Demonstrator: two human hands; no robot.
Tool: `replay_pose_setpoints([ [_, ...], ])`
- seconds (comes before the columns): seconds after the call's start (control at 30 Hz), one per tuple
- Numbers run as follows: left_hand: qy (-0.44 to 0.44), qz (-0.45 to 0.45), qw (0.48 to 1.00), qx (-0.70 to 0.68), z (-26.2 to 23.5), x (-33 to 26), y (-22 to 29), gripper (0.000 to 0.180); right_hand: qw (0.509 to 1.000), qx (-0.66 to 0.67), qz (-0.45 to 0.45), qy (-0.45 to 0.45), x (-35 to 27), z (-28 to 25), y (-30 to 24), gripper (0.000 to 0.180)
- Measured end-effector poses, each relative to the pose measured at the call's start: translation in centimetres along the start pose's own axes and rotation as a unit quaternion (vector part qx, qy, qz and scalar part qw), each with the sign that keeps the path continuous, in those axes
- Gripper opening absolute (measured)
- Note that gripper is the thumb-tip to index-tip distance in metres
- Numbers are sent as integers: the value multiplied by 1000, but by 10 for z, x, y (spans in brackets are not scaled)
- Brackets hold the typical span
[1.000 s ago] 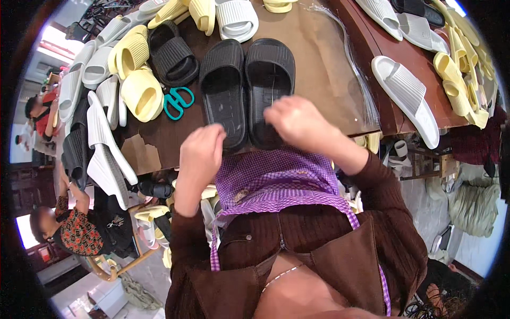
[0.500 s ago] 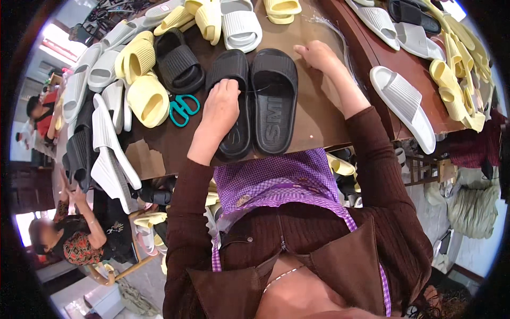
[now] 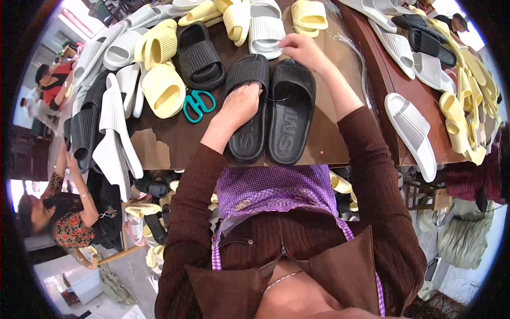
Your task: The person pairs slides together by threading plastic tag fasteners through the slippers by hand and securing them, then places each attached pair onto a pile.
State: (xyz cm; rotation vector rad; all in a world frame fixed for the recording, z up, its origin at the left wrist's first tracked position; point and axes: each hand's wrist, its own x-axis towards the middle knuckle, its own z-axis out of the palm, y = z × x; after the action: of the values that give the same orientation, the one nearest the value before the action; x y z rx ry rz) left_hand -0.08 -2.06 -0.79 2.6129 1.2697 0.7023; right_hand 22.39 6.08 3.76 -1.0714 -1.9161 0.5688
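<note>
Two black slide sandals lie side by side on the brown tabletop (image 3: 340, 95), toes pointing away from me. My left hand (image 3: 241, 106) grips the left black slide (image 3: 248, 141), its fingertips tucked under the ribbed strap. A thin pale strand crosses between the two straps. Just beyond the toe of the right black slide (image 3: 289, 127), my right hand (image 3: 303, 51) has its fingers pinched together; whatever they hold is too small to make out. Teal-handled scissors (image 3: 199, 106) rest left of my left hand, their blades not visible.
Yellow slides (image 3: 164, 90), white slides (image 3: 114, 138) and another black slide (image 3: 199, 58) crowd the left and far side. On the red-brown table (image 3: 390, 80) at right are a white slide (image 3: 411, 130) and a pile of yellow ones. Another person (image 3: 74, 212) works at far left.
My right hand has moved left, from beside the pair to the right slide's toe. My left hand keeps its grip on the left slide. The whole view has shifted slightly.
</note>
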Motion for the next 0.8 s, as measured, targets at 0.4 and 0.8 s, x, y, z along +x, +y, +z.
replay_pose_setpoints([
  [0.4, 49, 13, 998, -36, -3, -2, 4, 13, 953, -226, -75, -186, 34, 28, -10, 20],
  [0.8, 214, -21, 945, -247, -47, 48, 35, 17, 996, 42, 77, 25, -19, 4, -40, 10],
])
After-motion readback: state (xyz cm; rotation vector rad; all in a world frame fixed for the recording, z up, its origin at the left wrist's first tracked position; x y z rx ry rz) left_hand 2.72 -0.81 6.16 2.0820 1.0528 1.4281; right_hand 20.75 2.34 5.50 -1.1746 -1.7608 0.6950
